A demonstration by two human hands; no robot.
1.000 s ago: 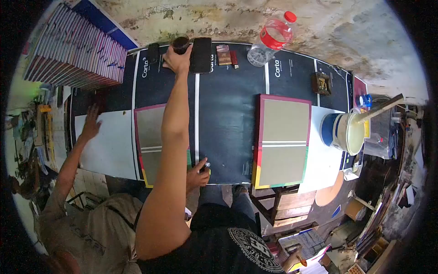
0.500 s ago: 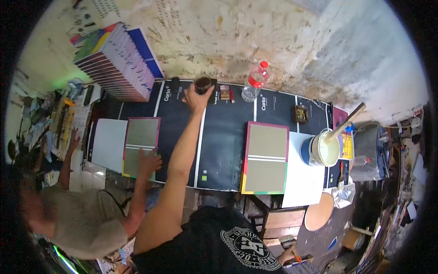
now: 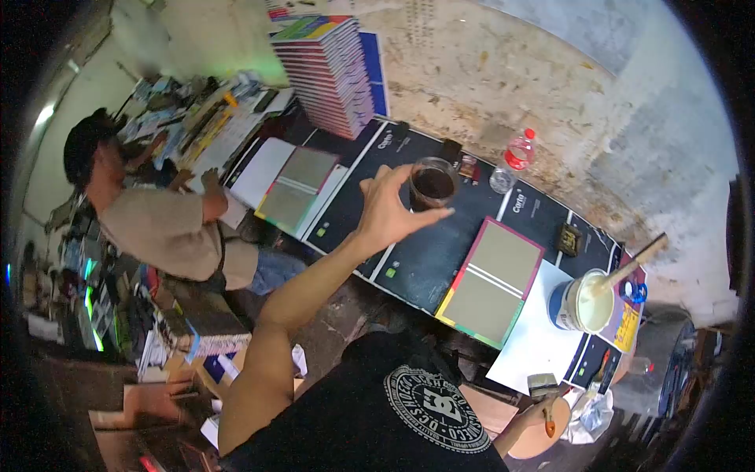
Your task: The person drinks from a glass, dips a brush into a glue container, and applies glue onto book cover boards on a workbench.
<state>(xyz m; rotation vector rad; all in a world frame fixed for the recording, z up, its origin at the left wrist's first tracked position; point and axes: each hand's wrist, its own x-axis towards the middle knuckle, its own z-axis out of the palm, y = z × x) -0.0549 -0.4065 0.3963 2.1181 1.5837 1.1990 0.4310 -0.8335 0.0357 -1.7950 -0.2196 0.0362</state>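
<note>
My left hand (image 3: 385, 206) is closed round a clear glass of dark drink (image 3: 434, 182), held up above the black table (image 3: 425, 263). Low at the right, my right hand (image 3: 533, 415) grips a flat paintbrush (image 3: 543, 385) with an orange handle. Its wide head points up beside the table's front edge. Between the hands, a grey cover board (image 3: 494, 279) with coloured borders lies on the table. To its right, a white sheet (image 3: 523, 342) sits under a bucket of pale paste (image 3: 590, 303) with a wooden stick (image 3: 637, 259) in it.
A plastic bottle (image 3: 513, 164) with a red cap stands near the wall, by a small square ashtray-like dish (image 3: 569, 239). A tall stack of books (image 3: 326, 75) rises at the back left. Another person (image 3: 165, 224) stands left, near a second cover board (image 3: 295, 187).
My left hand has lifted the glass off the table toward me. My right hand has come up with the brush. The view has turned left, and the other person has moved away from the cover board.
</note>
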